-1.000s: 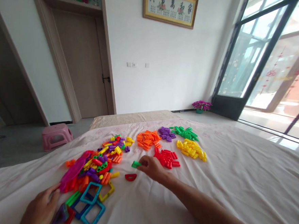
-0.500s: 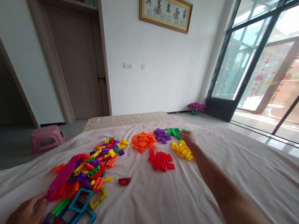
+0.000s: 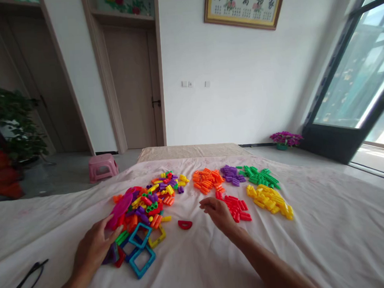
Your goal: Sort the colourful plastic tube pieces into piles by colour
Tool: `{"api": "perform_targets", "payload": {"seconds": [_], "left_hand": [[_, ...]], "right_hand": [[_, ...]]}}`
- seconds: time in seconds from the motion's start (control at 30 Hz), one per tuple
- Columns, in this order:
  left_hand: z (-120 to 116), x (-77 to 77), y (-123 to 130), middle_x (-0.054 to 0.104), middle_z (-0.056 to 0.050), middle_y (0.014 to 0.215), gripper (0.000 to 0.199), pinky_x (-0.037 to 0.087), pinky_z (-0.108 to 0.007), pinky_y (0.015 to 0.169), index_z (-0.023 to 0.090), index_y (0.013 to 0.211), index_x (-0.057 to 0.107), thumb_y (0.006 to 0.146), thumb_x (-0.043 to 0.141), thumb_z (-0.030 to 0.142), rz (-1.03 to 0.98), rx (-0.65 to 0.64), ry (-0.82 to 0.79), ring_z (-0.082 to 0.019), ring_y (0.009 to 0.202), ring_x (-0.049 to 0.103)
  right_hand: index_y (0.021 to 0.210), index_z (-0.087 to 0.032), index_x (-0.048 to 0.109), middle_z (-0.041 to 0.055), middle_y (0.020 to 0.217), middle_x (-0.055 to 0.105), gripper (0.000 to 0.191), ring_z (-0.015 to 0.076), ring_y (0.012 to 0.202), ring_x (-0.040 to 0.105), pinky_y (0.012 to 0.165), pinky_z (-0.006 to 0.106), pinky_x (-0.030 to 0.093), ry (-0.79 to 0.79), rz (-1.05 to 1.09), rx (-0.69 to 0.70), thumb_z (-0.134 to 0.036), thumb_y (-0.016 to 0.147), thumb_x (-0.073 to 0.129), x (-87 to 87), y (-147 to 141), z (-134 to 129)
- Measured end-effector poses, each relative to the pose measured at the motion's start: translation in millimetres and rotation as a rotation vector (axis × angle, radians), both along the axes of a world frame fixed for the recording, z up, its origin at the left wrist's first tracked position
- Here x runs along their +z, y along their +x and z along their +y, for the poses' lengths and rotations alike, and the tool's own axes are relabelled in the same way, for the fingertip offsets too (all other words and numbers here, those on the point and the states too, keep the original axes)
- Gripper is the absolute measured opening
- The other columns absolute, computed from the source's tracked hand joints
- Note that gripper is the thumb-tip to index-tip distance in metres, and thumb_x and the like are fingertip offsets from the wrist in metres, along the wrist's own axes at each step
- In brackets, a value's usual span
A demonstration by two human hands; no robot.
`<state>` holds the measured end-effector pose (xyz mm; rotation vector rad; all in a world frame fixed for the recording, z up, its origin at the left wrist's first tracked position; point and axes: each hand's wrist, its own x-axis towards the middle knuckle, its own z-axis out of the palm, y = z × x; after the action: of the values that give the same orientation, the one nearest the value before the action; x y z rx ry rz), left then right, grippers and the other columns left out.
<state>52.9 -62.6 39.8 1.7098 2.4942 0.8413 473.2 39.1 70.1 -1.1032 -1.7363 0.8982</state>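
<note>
Mixed pile (image 3: 153, 207) lies left of right hand (image 3: 217, 211) (fingers curled, can't tell if empty), red D (image 3: 185, 228) between; left hand (image 3: 94, 244) is nearer, thumb and fingers parted, fingertips at near end of pink piece (image 3: 123, 206), whose long axis slants away rightward; hold unclear.

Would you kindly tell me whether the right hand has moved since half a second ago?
Yes: the right hand has moved left and nearer, from the green pile to the left side of the red pile.
</note>
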Motion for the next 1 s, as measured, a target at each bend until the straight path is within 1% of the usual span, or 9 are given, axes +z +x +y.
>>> {"api": "perform_targets", "payload": {"seconds": [0.07, 0.17, 0.27, 0.4, 0.5, 0.6, 0.73, 0.87, 1.0], "left_hand": [[0.0, -1.2, 0.5, 0.062, -0.011, 0.13, 0.056, 0.045, -0.033, 0.095, 0.019, 0.128, 0.054, 0.083, 0.047, 0.052, -0.021, -0.009, -0.004, -0.025, 0.116, 0.059], [0.8, -7.3, -3.5, 0.064, -0.011, 0.125, 0.047, 0.046, -0.033, 0.094, 0.019, 0.122, 0.055, 0.086, 0.043, 0.046, -0.055, 0.013, 0.028, -0.024, 0.114, 0.06], [0.0, -8.6, -4.6, 0.066, -0.01, 0.121, 0.038, 0.047, -0.032, 0.09, 0.021, 0.115, 0.056, 0.089, 0.039, 0.043, -0.083, 0.045, 0.062, -0.023, 0.11, 0.063], [-3.1, -3.6, -3.9, 0.07, -0.008, 0.113, 0.034, 0.049, -0.031, 0.08, 0.023, 0.109, 0.055, 0.091, 0.036, 0.045, -0.135, 0.135, 0.083, -0.023, 0.101, 0.067], [-3.9, -2.2, -5.3, 0.07, -0.009, 0.111, 0.034, 0.049, -0.032, 0.081, 0.023, 0.107, 0.054, 0.091, 0.036, 0.046, -0.171, 0.175, 0.124, -0.024, 0.103, 0.066], [-2.2, -5.2, -5.3, 0.067, -0.01, 0.118, 0.035, 0.048, -0.032, 0.091, 0.021, 0.115, 0.05, 0.089, 0.041, 0.042, -0.178, 0.07, 0.183, -0.022, 0.111, 0.063], [1.4, -10.6, -2.8, 0.064, -0.01, 0.124, 0.045, 0.047, -0.032, 0.092, 0.022, 0.128, 0.045, 0.086, 0.049, 0.035, -0.08, -0.072, 0.127, -0.021, 0.111, 0.062], [4.5, -13.3, -3.7, 0.067, -0.011, 0.114, 0.039, 0.047, -0.034, 0.09, 0.019, 0.121, 0.054, 0.084, 0.049, 0.029, 0.047, -0.096, 0.097, -0.023, 0.105, 0.063], [4.8, -14.1, -6.5, 0.068, -0.009, 0.107, 0.033, 0.048, -0.032, 0.088, 0.019, 0.115, 0.056, 0.084, 0.048, 0.026, -0.033, -0.083, 0.166, -0.021, 0.099, 0.064]], "right_hand": [[0.093, -0.017, 0.07, 0.0053, 0.085, 0.073, 0.026, 0.0193, 0.078, 0.068, 0.07, 0.03, 0.052, -0.042, 0.002, 0.078, -0.019, 0.075, 0.051, -4.5, -23.5, -11.6], [0.092, -0.017, 0.071, 0.0049, 0.085, 0.073, 0.026, 0.0197, 0.08, 0.068, 0.072, 0.029, 0.051, -0.04, -0.039, 0.084, -0.018, 0.076, 0.051, -13.2, -42.2, -20.1], [0.092, -0.018, 0.071, 0.0044, 0.087, 0.073, 0.026, 0.0197, 0.082, 0.068, 0.075, 0.03, 0.05, -0.006, -0.112, 0.048, -0.017, 0.077, 0.05, -20.7, -44.0, -22.8], [0.092, -0.018, 0.071, 0.004, 0.087, 0.073, 0.026, 0.0191, 0.082, 0.067, 0.074, 0.028, 0.049, 0.023, -0.125, 0.057, -0.018, 0.078, 0.049, -23.7, -38.3, -24.3], [0.093, -0.018, 0.07, 0.004, 0.087, 0.073, 0.026, 0.019, 0.082, 0.066, 0.074, 0.028, 0.049, 0.021, -0.115, 0.06, -0.018, 0.077, 0.05, -23.3, -36.9, -24.3], [0.092, -0.018, 0.07, 0.0041, 0.088, 0.072, 0.026, 0.019, 0.083, 0.066, 0.075, 0.028, 0.048, 0.019, -0.121, 0.06, -0.018, 0.076, 0.049, -23.3, -37.4, -23.7], [0.093, -0.019, 0.071, 0.004, 0.088, 0.072, 0.027, 0.0191, 0.084, 0.066, 0.076, 0.028, 0.048, 0.028, -0.128, 0.073, -0.018, 0.077, 0.048, -24.5, -37.3, -23.4], [0.093, -0.019, 0.071, 0.0038, 0.088, 0.072, 0.028, 0.019, 0.084, 0.066, 0.076, 0.028, 0.048, 0.034, -0.137, 0.073, -0.018, 0.078, 0.047, -26.2, -36.8, -22.9], [0.093, -0.019, 0.071, 0.0041, 0.088, 0.072, 0.028, 0.0192, 0.083, 0.066, 0.075, 0.028, 0.047, 0.042, -0.15, 0.068, -0.018, 0.077, 0.047, -26.5, -37.1, -22.4]]}}
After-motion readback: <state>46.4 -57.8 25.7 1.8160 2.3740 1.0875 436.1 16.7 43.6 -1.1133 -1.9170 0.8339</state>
